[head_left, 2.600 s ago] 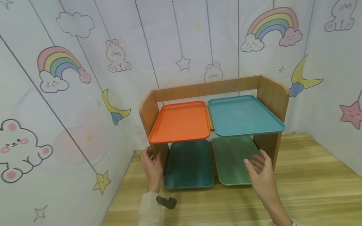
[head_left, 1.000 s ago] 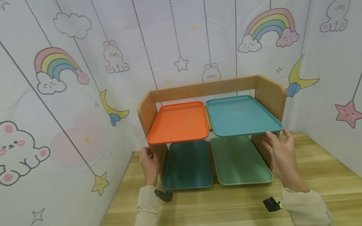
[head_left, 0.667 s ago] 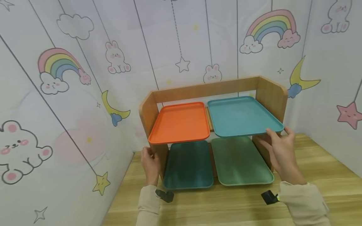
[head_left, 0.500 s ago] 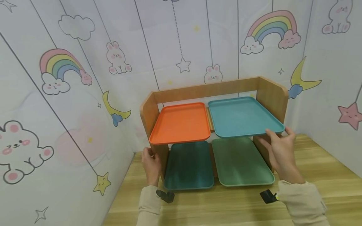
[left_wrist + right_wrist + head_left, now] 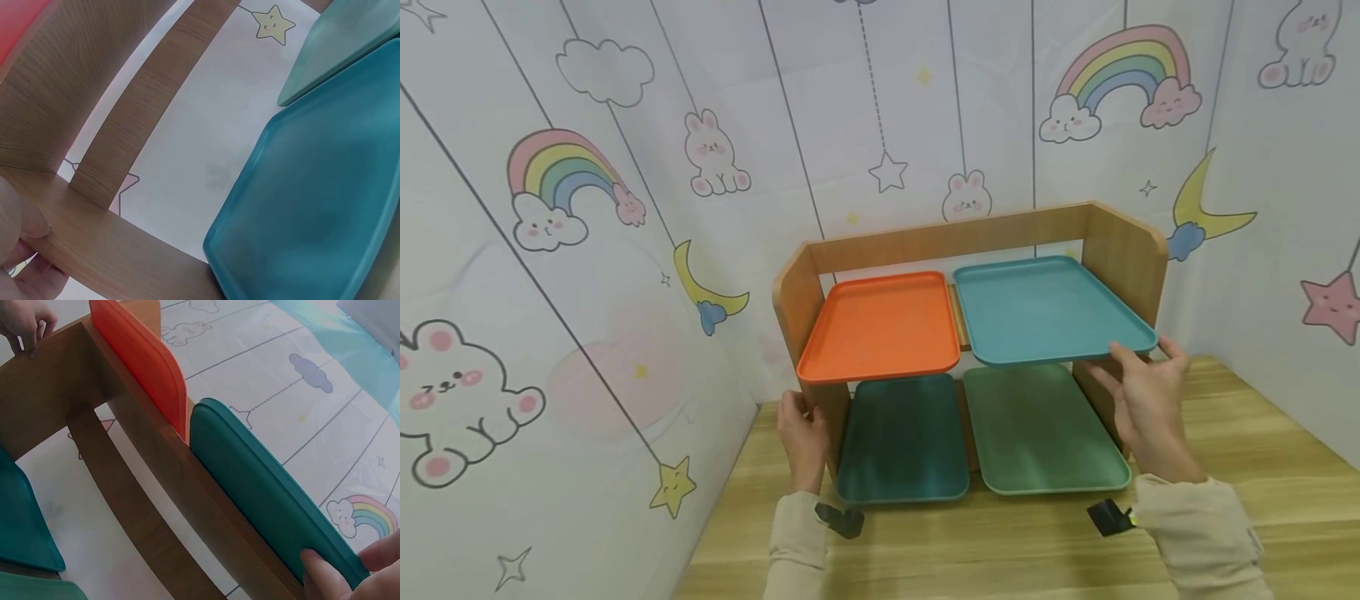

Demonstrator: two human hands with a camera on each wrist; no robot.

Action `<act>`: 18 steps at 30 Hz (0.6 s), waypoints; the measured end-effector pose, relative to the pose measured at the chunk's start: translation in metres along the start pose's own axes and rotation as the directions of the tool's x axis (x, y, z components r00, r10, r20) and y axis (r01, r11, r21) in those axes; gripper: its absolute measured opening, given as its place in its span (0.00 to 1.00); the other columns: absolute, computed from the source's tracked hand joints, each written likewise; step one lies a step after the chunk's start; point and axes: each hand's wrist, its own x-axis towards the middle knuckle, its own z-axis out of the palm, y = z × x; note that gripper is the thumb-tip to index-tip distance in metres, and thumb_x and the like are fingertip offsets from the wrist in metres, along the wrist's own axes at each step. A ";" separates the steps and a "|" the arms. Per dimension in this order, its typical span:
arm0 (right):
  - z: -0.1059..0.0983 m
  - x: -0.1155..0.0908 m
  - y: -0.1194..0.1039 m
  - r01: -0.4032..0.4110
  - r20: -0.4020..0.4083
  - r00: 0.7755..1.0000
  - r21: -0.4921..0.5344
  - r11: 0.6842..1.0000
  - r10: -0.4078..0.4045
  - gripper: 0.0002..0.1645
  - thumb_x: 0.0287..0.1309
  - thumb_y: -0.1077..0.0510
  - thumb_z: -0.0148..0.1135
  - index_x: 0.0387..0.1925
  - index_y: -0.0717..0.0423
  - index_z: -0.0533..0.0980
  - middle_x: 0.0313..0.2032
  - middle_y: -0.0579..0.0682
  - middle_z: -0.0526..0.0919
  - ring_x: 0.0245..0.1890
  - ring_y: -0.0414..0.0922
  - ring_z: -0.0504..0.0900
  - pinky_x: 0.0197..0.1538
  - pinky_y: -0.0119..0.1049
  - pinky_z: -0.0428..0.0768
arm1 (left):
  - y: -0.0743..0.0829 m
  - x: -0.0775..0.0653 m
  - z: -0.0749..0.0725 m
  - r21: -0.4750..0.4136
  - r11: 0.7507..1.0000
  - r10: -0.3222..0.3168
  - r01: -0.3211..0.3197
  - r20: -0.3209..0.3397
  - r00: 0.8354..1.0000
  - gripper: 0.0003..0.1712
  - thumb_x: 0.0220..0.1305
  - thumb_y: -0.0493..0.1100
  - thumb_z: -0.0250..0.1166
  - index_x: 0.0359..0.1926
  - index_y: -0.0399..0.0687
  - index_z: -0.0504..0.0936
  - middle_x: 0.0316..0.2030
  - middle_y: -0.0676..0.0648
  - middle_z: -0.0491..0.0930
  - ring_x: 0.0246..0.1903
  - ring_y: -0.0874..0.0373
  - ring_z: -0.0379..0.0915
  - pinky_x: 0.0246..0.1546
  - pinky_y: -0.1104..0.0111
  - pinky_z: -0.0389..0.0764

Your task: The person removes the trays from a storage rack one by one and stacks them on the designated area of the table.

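Note:
A two-tier wooden shelf (image 5: 947,236) stands on the table with a tray in each half of both tiers. On top are an orange tray (image 5: 883,325) at left and a blue tray (image 5: 1052,310) at right. Below them sit a dark teal tray (image 5: 904,437) and a green tray (image 5: 1041,429). My left hand (image 5: 803,433) grips the front edge of the left side panel (image 5: 106,250), thumb inside and fingers outside. At the blue tray's front right corner, my right hand (image 5: 1150,404) pinches its rim, with the thumb (image 5: 319,569) on the underside.
Behind the shelf hangs a pale cloth backdrop (image 5: 880,108) printed with rainbows, bunnies and stars, which also closes the left and right sides. Wood-grain tabletop (image 5: 985,550) shows in front of the shelf and to its right.
My right hand has gone from in front of the green tray up and right to the blue tray's corner and taken hold there. My left hand keeps its place at the side panel.

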 end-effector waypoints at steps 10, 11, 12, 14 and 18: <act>-0.006 -0.004 0.001 -0.010 -0.036 0.999 0.218 0.976 0.019 0.52 0.58 0.73 0.56 0.69 0.41 0.37 0.61 0.49 0.58 0.49 0.46 0.78 0.40 0.39 0.85 | -0.002 -0.001 0.001 0.010 1.000 0.012 -0.012 0.002 1.000 0.07 0.57 0.26 0.58 0.36 0.37 0.71 0.34 0.38 0.72 0.37 0.47 0.72 0.41 0.55 0.84; -0.007 -0.005 0.000 -0.007 -0.039 0.999 0.233 0.973 0.017 0.52 0.58 0.73 0.56 0.69 0.41 0.37 0.61 0.49 0.58 0.48 0.46 0.79 0.39 0.40 0.85 | -0.002 -0.001 0.001 0.010 1.000 0.010 -0.010 0.004 1.000 0.07 0.57 0.26 0.58 0.36 0.37 0.71 0.35 0.38 0.72 0.37 0.47 0.72 0.42 0.55 0.84; -0.007 -0.006 0.000 -0.005 -0.041 0.999 0.243 0.970 0.016 0.51 0.58 0.73 0.56 0.69 0.42 0.38 0.61 0.50 0.58 0.47 0.46 0.80 0.39 0.40 0.85 | -0.002 -0.001 0.001 0.010 1.000 0.007 -0.007 0.006 1.000 0.07 0.57 0.26 0.58 0.36 0.37 0.71 0.35 0.38 0.72 0.37 0.47 0.72 0.42 0.55 0.84; -0.007 -0.007 0.000 -0.004 -0.047 0.999 0.252 0.968 0.016 0.51 0.58 0.74 0.56 0.68 0.41 0.39 0.60 0.50 0.57 0.46 0.47 0.80 0.39 0.41 0.85 | -0.001 -0.001 0.000 0.006 1.000 0.002 -0.002 0.007 1.000 0.07 0.57 0.26 0.58 0.36 0.37 0.71 0.35 0.38 0.72 0.38 0.47 0.72 0.42 0.55 0.83; -0.008 -0.011 -0.002 0.003 -0.060 0.998 0.257 0.966 0.013 0.50 0.58 0.74 0.56 0.68 0.41 0.40 0.60 0.51 0.58 0.44 0.47 0.80 0.38 0.42 0.85 | -0.001 0.000 0.000 -0.002 1.000 -0.002 0.002 0.004 1.000 0.08 0.57 0.25 0.58 0.36 0.37 0.71 0.35 0.38 0.72 0.38 0.47 0.72 0.42 0.55 0.83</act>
